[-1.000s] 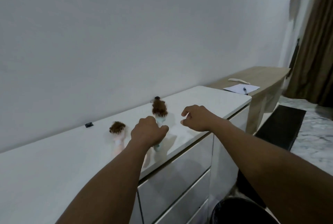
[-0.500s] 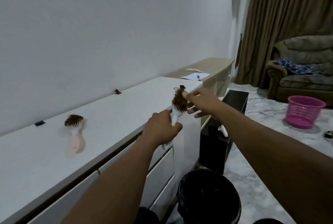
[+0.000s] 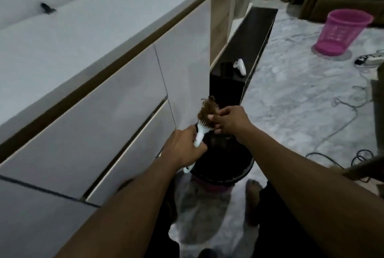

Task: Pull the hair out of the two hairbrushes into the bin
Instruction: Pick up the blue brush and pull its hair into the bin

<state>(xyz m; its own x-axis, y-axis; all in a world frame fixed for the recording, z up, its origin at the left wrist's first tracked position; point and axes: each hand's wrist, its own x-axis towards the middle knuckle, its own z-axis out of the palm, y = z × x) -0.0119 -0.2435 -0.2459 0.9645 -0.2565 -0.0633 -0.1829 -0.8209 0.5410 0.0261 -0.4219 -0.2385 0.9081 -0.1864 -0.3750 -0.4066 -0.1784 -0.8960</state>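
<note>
My left hand [image 3: 182, 150] grips the pale handle of a light blue hairbrush [image 3: 200, 134], held tilted over the black bin [image 3: 241, 171] on the floor. A clump of brown hair [image 3: 206, 109] sits tangled in the bristles. My right hand [image 3: 230, 120] pinches that hair from the right side, just above the bin's opening. The second hairbrush is out of view.
A white drawer cabinet [image 3: 93, 83] runs along my left, close to the bin. A black low shelf [image 3: 247, 50] with a white object stands beyond it. A pink basket [image 3: 342, 31] and loose cables [image 3: 340, 129] lie on the marble floor to the right.
My view has dropped toward the floor. Both hands have carried the brush down from cabinet height to just above the bin, and my right hand has closed on the hair.
</note>
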